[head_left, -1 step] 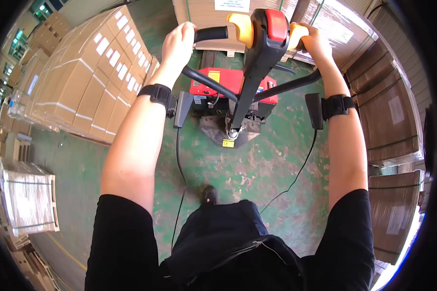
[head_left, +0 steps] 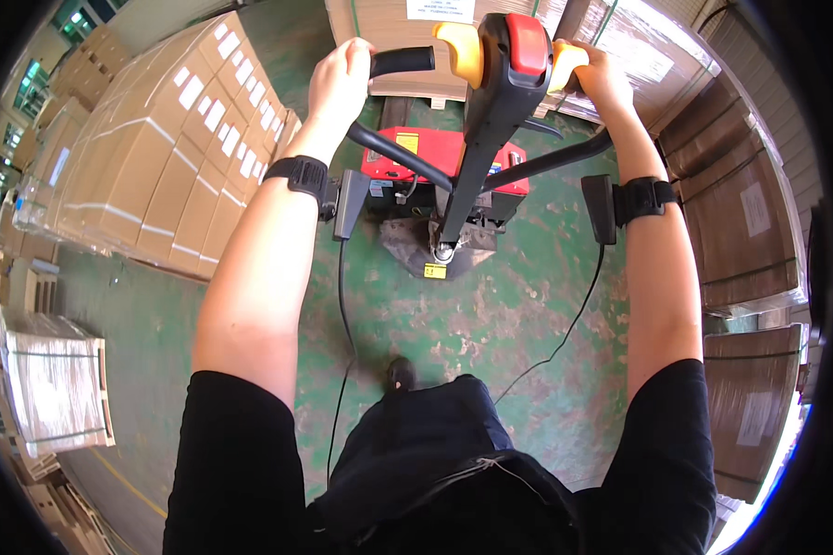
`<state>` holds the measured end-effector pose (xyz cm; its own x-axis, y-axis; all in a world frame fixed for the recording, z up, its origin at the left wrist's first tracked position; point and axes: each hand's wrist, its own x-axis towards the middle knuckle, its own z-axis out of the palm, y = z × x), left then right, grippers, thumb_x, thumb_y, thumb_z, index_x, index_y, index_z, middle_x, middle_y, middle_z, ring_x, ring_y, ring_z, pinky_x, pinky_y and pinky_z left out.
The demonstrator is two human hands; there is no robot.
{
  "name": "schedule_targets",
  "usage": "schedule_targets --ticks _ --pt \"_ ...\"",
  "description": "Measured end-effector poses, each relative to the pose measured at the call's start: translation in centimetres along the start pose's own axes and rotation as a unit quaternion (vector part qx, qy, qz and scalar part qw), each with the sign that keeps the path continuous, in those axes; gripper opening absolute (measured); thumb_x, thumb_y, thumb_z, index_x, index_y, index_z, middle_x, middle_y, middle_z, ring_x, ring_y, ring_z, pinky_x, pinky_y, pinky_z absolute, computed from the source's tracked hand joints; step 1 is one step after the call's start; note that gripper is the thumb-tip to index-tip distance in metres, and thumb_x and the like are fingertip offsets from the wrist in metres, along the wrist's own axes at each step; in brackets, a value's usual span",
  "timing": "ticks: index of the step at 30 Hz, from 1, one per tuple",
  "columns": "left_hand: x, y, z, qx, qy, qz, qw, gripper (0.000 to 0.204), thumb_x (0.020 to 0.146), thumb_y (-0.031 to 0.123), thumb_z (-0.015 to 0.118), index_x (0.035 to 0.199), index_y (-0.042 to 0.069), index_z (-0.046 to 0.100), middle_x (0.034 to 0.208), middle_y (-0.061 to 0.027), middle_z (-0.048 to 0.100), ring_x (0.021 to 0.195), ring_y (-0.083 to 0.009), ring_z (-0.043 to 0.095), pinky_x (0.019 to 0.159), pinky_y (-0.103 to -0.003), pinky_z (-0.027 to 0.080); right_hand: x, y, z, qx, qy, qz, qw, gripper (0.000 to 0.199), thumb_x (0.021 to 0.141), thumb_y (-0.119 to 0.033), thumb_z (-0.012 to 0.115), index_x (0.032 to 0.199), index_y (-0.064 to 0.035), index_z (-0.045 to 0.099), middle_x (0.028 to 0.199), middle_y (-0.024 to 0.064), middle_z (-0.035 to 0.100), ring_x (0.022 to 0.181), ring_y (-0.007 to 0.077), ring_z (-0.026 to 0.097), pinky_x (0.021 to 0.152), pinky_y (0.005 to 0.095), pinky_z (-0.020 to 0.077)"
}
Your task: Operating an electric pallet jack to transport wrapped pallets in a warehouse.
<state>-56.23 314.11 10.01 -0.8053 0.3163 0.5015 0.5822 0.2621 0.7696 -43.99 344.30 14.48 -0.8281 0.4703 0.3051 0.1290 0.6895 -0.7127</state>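
My left hand [head_left: 341,76] grips the black left grip of a pallet truck's tiller handle [head_left: 491,55], which has yellow paddles and a red button on top. My right hand [head_left: 600,76] holds the right grip beside the yellow paddle. The black tiller arm slopes down to the red body of the pallet truck [head_left: 440,166] standing on the green floor ahead of me. Black bands with small devices and cables sit on both wrists.
A wrapped stack of cardboard boxes [head_left: 171,157] stands at the left. Brown wrapped pallets [head_left: 745,213] line the right side. A boxed load [head_left: 407,37] sits just beyond the truck. More wrapped stacks [head_left: 51,379] stand at the lower left. Worn green floor [head_left: 491,324] lies between.
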Motion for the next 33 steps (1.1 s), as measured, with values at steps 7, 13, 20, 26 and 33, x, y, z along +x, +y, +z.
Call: schedule_targets --ticks 7,13,20,26,33 --pt "12.5 -7.1 3.3 -0.013 -0.004 0.049 0.999 0.034 0.094 0.027 0.037 0.097 0.001 0.058 0.074 -0.0057 0.058 0.055 -0.0107 0.053 0.053 -0.025 0.044 13.0 3.3 4.3 -0.074 0.034 -0.041 0.996 0.033 0.087 -0.022 0.048 0.117 -0.015 0.061 0.072 0.0041 0.065 0.06 0.0116 0.06 0.056 0.0244 0.0445" --pt "21.1 -11.4 6.5 -0.007 -0.005 -0.021 1.0 0.037 0.092 0.031 0.034 0.095 0.004 0.059 0.072 -0.0093 0.059 0.054 -0.0181 0.057 0.057 -0.032 0.046 22.5 5.3 7.8 -0.108 0.105 -0.103 0.983 0.041 0.089 -0.048 0.044 0.114 -0.0221 0.062 0.073 0.0048 0.066 0.071 0.0182 0.065 0.069 0.031 0.0482" --pt "21.9 -12.2 6.7 -0.015 -0.037 -0.01 0.999 0.034 0.095 0.03 0.036 0.092 0.004 0.058 0.073 -0.0055 0.056 0.05 -0.0137 0.051 0.054 -0.029 0.043 20.0 4.0 8.0 -0.223 0.101 -0.113 0.963 0.054 0.093 -0.054 0.029 0.093 -0.0151 0.067 0.076 0.0105 0.066 0.079 0.0288 0.064 0.07 0.0394 0.0479" --pt "10.4 -14.8 2.7 -0.073 -0.144 0.007 0.987 0.032 0.095 0.024 0.037 0.088 0.003 0.06 0.077 -0.005 0.057 0.071 -0.0155 0.053 0.064 -0.03 0.042 5.7 3.1 8.2 -0.187 -0.039 -0.209 0.959 0.028 0.08 -0.038 0.06 0.083 -0.0097 0.064 0.07 0.0105 0.058 0.063 0.0304 0.057 0.06 0.0408 0.0443" --pt "-1.0 -14.3 0.7 0.153 -0.424 0.015 0.893 0.026 0.089 0.022 0.045 0.082 0.009 0.065 0.07 -0.0125 0.063 0.067 -0.0309 0.061 0.062 -0.04 0.047 -5.3 7.0 10.5 -0.082 -0.426 -0.055 0.899 0.049 0.077 -0.051 0.063 0.11 -0.014 0.062 0.082 0.0096 0.064 0.077 0.0298 0.063 0.063 0.0402 0.0461"
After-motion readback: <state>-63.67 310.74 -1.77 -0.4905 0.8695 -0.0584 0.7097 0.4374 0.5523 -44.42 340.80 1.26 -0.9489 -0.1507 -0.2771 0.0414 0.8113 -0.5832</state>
